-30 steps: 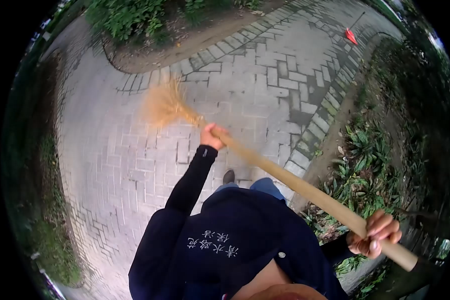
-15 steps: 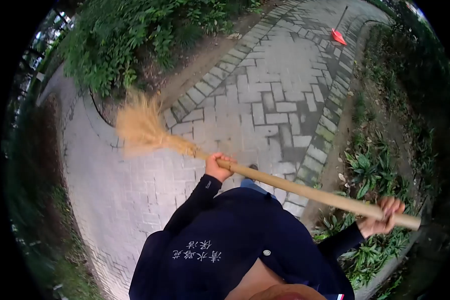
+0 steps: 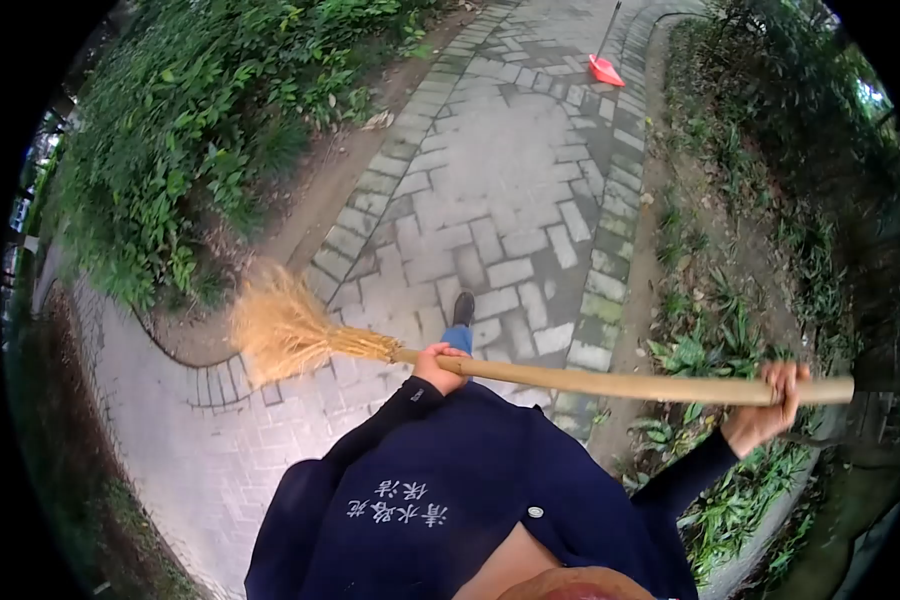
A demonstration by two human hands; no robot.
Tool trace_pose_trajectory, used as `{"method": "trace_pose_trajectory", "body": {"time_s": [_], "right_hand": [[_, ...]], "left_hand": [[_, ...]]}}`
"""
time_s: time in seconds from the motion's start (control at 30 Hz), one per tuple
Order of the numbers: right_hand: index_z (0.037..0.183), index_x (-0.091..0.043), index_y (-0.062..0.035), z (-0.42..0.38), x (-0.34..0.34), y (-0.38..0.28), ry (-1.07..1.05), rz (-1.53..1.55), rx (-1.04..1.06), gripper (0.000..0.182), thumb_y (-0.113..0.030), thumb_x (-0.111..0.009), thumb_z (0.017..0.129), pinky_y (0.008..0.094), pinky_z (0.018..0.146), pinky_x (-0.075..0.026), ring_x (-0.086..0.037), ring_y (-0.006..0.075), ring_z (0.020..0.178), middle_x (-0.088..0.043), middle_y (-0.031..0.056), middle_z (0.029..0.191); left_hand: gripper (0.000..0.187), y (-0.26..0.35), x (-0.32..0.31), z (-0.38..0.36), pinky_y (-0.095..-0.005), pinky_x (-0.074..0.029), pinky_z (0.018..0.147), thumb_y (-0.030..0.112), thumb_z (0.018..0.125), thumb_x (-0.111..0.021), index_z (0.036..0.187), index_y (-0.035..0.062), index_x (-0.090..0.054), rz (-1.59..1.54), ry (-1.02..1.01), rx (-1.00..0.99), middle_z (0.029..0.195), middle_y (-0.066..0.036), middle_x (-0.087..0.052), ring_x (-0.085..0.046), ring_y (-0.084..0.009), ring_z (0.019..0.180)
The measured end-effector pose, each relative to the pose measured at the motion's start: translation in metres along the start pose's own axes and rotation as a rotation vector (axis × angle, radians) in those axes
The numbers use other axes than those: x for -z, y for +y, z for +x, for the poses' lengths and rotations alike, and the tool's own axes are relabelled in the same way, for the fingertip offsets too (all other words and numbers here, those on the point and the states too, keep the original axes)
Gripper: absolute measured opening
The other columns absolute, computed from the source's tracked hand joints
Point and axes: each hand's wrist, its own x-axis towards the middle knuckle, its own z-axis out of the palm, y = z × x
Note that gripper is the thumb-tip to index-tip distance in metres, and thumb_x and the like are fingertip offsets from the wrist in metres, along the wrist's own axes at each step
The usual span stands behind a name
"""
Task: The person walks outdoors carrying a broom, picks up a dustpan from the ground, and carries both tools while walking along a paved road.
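Note:
A straw broom with bristles fanned out (image 3: 282, 325) and a long bamboo handle (image 3: 610, 381) lies across the view in front of my body. My left hand (image 3: 440, 369) is closed round the handle just behind the bound neck of the bristles. Near the handle's far end, my right hand (image 3: 770, 408) grips it with fingers wrapped over the top. The bristles hang over the paving by the corner of the left planting bed. Dark sleeves cover both forearms.
Ahead runs a grey brick path (image 3: 490, 150) with stone edging. A red dustpan (image 3: 605, 70) with a long handle stands on it farther off. Leafy bushes (image 3: 200, 130) grow at left, low plants (image 3: 710, 350) at right. My shoe (image 3: 464, 308) shows on the bricks.
My view has turned right, and the dustpan sits farther left. The broom handle has swung closer to level as my right hand rose. A foot has come forward into view.

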Motion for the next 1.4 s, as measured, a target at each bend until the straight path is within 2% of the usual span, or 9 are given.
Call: {"method": "trace_pose_trajectory", "body": {"time_s": [0.17, 0.37, 0.63, 0.73, 0.77, 0.83, 1.0, 1.23, 1.4], "right_hand": [[0.091, -0.050, -0.0062, 0.025, 0.022, -0.019, 0.335, -0.194, 0.200, 0.017, -0.002, -0.060, 0.079, 0.0258, 0.062, -0.040, -0.043, 0.0142, 0.061, -0.046, 0.0020, 0.068], [0.091, -0.056, -0.0030, 0.038, -0.038, -0.018, 0.719, -0.577, 0.605, 0.010, -0.010, -0.055, 0.084, 0.0279, 0.070, -0.043, -0.051, 0.0171, 0.072, -0.053, 0.0051, 0.074], [0.086, -0.065, 0.0009, 0.178, -0.120, 0.123, 0.879, -0.929, 0.646, 0.022, -0.019, -0.055, 0.086, 0.0307, 0.077, -0.046, -0.056, 0.0209, 0.075, -0.060, 0.0110, 0.080], [0.092, -0.065, 0.0032, 0.275, -0.092, 0.238, 0.828, -1.178, 0.350, 0.039, -0.031, -0.045, 0.090, 0.0371, 0.079, -0.047, -0.056, 0.0235, 0.081, -0.059, 0.0116, 0.081], [0.097, -0.063, 0.0023, 0.300, -0.089, 0.287, 0.650, -1.112, 0.390, 0.036, -0.030, -0.048, 0.090, 0.0362, 0.078, -0.047, -0.056, 0.0213, 0.082, -0.058, 0.0104, 0.081], [0.107, -0.058, 0.0017, 0.386, -0.079, 0.363, 0.811, -0.772, 0.022, 0.034, -0.027, -0.051, 0.092, 0.0349, 0.076, -0.048, -0.054, 0.0183, 0.077, -0.055, 0.0073, 0.083], [0.085, -0.053, -0.0070, 0.571, 0.046, 0.586, 0.547, -0.232, -0.505, 0.005, -0.009, -0.056, 0.087, 0.0285, 0.069, -0.047, -0.054, 0.0154, 0.068, -0.054, 0.0024, 0.072], [0.068, -0.038, -0.0121, 0.697, -0.089, 0.727, 0.253, 0.276, -0.556, 0.026, -0.009, -0.053, 0.089, 0.0280, 0.054, -0.031, -0.039, 0.0108, 0.054, -0.037, -0.0020, 0.060], [0.070, -0.037, -0.0134, 0.783, -0.100, 0.779, 0.224, 0.197, -0.568, 0.027, -0.009, -0.054, 0.090, 0.0265, 0.054, -0.030, -0.036, 0.0088, 0.055, -0.034, -0.0039, 0.062]], "left_hand": [[0.011, -0.024, -0.170, 0.095, -0.0392, -0.047, 0.077, 0.006, 0.080, -0.056, 0.074, 0.0055, -0.047, 0.385, 0.001, 0.083, 0.070, -0.006, -0.050, -0.050, -0.0218, 0.068], [0.011, -0.072, -0.340, 0.161, -0.0399, -0.050, 0.083, 0.012, 0.082, -0.061, 0.089, 0.0053, -0.057, 0.815, -0.343, 0.317, 0.089, -0.008, -0.061, -0.060, -0.0228, 0.090], [0.023, -0.035, -0.466, 0.258, -0.0441, -0.047, 0.093, 0.011, 0.079, -0.069, 0.095, 0.0044, -0.054, 0.905, 0.046, 0.331, 0.098, -0.008, -0.060, -0.060, -0.0255, 0.098], [0.021, 0.029, -0.508, 0.313, -0.0464, -0.048, 0.091, 0.009, 0.077, -0.066, 0.094, 0.0027, -0.053, 0.693, 0.163, 0.173, 0.092, -0.012, -0.061, -0.061, -0.0292, 0.092], [0.020, 0.055, -0.518, 0.333, -0.0465, -0.048, 0.091, 0.010, 0.077, -0.064, 0.092, 0.0031, -0.052, 0.601, 0.125, 0.162, 0.090, -0.012, -0.060, -0.060, -0.0293, 0.092], [0.019, 0.054, -0.576, 0.317, -0.0478, -0.047, 0.091, 0.013, 0.077, -0.063, 0.091, 0.0041, -0.052, 0.679, 0.182, -0.103, 0.092, -0.012, -0.059, -0.060, -0.0294, 0.093], [0.014, 0.038, -0.686, 0.312, -0.0448, -0.048, 0.087, 0.010, 0.075, -0.057, 0.086, 0.0028, -0.050, 0.469, 0.191, -0.406, 0.088, -0.013, -0.057, -0.059, -0.0290, 0.088], [0.013, 0.064, -0.784, 0.330, -0.0423, -0.043, 0.088, -0.003, 0.060, -0.053, 0.069, 0.0043, -0.046, 0.153, -0.231, -0.642, 0.075, -0.013, -0.054, -0.054, -0.0295, 0.079], [0.014, 0.073, -0.829, 0.413, -0.0460, -0.041, 0.093, -0.006, 0.058, -0.054, 0.066, 0.0042, -0.049, 0.162, -0.126, -0.512, 0.074, -0.012, -0.053, -0.052, -0.0280, 0.078]]}}
